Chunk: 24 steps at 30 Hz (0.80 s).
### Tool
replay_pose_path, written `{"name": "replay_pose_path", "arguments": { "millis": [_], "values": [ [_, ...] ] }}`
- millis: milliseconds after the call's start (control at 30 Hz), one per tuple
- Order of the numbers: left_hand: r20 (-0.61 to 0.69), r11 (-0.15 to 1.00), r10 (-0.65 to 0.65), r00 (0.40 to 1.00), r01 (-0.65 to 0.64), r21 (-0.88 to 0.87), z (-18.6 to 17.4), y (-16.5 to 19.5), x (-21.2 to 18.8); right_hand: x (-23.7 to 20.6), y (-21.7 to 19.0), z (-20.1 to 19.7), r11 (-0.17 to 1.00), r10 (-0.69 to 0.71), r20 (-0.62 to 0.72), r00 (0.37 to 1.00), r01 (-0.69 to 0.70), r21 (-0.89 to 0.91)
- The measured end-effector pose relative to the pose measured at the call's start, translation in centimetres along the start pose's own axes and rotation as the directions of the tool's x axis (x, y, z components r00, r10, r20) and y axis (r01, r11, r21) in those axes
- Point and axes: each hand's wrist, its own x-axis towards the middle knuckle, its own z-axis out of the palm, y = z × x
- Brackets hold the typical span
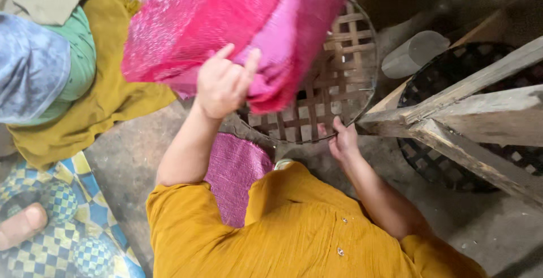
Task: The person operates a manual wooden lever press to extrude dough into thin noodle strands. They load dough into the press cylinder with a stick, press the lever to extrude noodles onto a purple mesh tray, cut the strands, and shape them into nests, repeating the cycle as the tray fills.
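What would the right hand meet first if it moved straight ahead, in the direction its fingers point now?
The right hand already touches the near rim of the round woven bamboo tray. Going straight on, its fingers would likely slide onto the tray's lattice, then perhaps reach the pink mesh sack above; depth is unclear.

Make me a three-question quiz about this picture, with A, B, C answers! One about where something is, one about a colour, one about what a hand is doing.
1. Where is the round woven bamboo tray?
A. Under the pink cloth
B. On the wooden beams
C. Inside the grey cylinder

2. What colour is the shiny cloth being lifted?
A. Green
B. Pink
C. Blue

3. What is the right hand doing?
A. Gripping the tray's rim
B. Holding the cylinder
C. Resting on the floor

Answers: 1 A, the cloth hangs over the tray. 2 B, it is bright pink; the left hand lifts it. 3 A, its fingers curl on the near rim.
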Motion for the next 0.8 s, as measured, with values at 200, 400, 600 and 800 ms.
{"name": "replay_pose_path", "arguments": {
  "millis": [200, 400, 600, 800],
  "values": [
    [0.406, 0.999, -0.041, 0.913, 0.026, 0.042, 9.1, 9.2, -5.5, -0.2, 0.3, -1.9, 0.989, 0.073, 0.118, 0.99, -0.057, -0.135],
    [0.558, 0.813, -0.058, 0.828, 0.363, -0.455, 7.7, 11.8, -6.3, -2.6, -1.2, -2.9, 0.963, 0.262, 0.226, 0.938, -0.239, -0.126],
    [0.41, 0.797, -0.543, 0.732, 0.603, -0.022, 3.0, 7.2, -3.7, -4.3, -1.9, -7.6, 0.913, 0.36, 0.209, 0.909, -0.298, -0.279],
    [0.524, 0.68, -0.692, 0.496, 0.692, 0.243, 7.1, 5.9, -3.9, -6.0, -2.7, -10.8, 0.891, 0.329, -0.026, 0.944, -0.32, -0.323]
  ]
}}
